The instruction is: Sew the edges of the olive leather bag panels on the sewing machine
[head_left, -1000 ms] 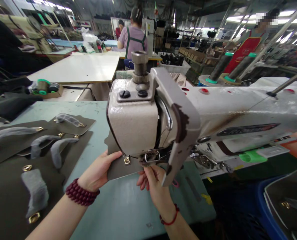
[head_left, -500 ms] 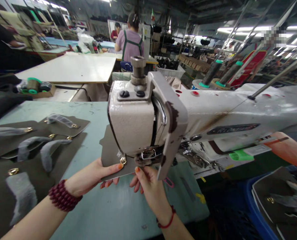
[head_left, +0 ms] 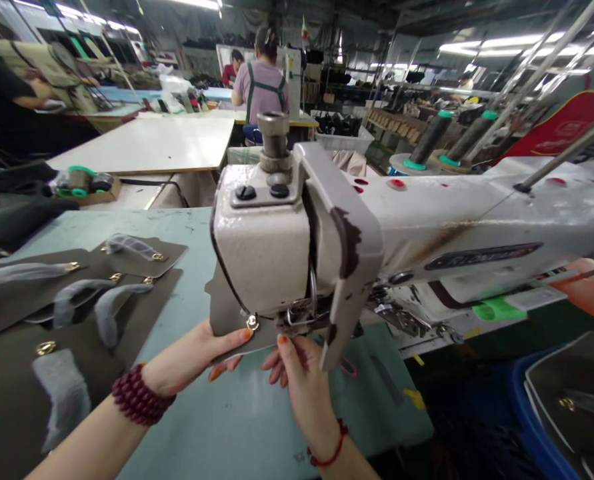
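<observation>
A worn cream sewing machine (head_left: 277, 247) stands on a pale green table (head_left: 237, 427). Under its head lies a dark olive leather piece (head_left: 224, 317) with a small brass fitting (head_left: 251, 323). My left hand (head_left: 197, 357) pinches the near edge of that piece, thumb on top beside the fitting. My right hand (head_left: 297, 370) holds the same piece just under the presser foot, fingertips up against the metal foot. Both wrists carry bead bracelets.
A stack of similar olive pieces with grey straps and brass rings (head_left: 71, 307) lies at left. A blue bin (head_left: 557, 407) with more pieces sits at lower right. Thread cones (head_left: 429, 137) stand behind the machine. A person in a green apron (head_left: 261, 80) works at a far table.
My hands and the leather piece have stayed under the machine head, with the piece shifted slightly. The view has swung a little between frames.
</observation>
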Demonstrator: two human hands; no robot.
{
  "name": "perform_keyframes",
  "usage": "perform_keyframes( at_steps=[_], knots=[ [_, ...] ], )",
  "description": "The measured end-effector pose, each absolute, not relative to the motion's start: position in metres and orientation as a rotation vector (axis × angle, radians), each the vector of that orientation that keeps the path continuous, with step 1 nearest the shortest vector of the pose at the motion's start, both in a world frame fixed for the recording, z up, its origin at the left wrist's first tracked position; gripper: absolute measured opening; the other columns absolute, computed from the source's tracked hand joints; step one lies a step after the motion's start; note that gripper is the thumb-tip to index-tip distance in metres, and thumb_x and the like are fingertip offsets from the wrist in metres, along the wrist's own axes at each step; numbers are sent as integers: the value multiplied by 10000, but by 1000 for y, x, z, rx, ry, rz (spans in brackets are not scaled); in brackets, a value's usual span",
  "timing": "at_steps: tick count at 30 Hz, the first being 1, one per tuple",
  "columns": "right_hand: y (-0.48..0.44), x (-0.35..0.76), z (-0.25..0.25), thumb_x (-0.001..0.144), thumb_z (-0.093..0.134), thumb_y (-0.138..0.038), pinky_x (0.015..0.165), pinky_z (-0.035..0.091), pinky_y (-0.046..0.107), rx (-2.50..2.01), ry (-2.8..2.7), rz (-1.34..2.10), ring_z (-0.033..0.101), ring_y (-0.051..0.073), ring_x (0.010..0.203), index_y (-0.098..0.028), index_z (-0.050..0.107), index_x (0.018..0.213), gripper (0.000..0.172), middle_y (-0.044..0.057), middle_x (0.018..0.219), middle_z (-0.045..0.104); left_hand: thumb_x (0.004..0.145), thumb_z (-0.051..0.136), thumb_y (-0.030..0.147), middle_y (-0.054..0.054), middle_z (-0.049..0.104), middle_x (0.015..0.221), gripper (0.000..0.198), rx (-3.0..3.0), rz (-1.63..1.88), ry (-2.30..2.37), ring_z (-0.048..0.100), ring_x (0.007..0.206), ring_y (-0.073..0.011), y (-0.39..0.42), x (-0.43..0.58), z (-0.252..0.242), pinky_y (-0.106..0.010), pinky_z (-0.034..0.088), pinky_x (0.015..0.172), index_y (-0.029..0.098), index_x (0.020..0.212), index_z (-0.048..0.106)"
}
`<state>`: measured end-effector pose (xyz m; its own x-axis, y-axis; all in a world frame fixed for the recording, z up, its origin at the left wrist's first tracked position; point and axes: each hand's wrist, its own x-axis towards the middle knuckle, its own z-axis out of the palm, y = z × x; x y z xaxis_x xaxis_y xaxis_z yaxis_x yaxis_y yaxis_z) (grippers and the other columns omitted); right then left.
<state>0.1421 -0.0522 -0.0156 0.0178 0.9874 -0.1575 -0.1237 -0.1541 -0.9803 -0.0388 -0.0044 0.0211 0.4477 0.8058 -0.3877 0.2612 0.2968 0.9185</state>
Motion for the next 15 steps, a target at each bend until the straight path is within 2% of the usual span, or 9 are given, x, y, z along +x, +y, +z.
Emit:
perform_keyframes(
  at_steps=[6,11,15],
  knots=[
    [-52,132,-19,923,465,-471,426,319,172,-1263,-930,1342,478,64,396,-124,630,621,490,62,564,667,824,532,580,26,439,419,563,1261,413,1203,330,382,-57,-4,-37,28,-202,268,415,146,470,472],
    [-48,122,-15,923,429,-499,390,298,169,-1317,-855,1365,499,70,367,-127,633,584,543,79,564,685,807,544,590,37,396,381,575,1261,412,1258,295,364,-55,0,-33,36,-203,205,407,163,441,424],
    [-45,116,-10,923,404,-472,389,331,169,-1335,-870,1357,547,91,377,-138,633,541,556,80,536,680,808,557,573,32,420,374,550,1252,414,1285,307,357,-58,3,-40,26,-198,193,405,164,458,443]
  ],
)
